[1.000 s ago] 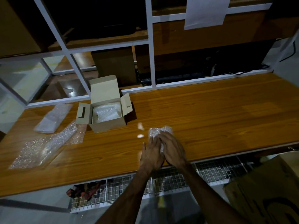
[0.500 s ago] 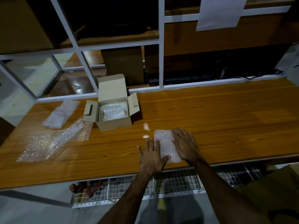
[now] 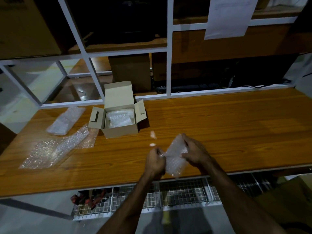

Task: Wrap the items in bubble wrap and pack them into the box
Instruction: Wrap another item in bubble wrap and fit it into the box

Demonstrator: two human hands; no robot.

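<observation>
Head camera looks steeply down, close over table (image 3: 219, 129).

Two bare forearms, sleeveless to the frame edge, no jewellery.

— Where are the hands?
— Both forearms reach forward, bare. Left hand (image 3: 155, 162) is curled tight, knuckles up, pinching.
— And the other?
— Right hand (image 3: 194, 153) sits close beside it, fingers bent downward, gripping.

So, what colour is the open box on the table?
The box is plain beige cardboard, seen in the head view.
</observation>
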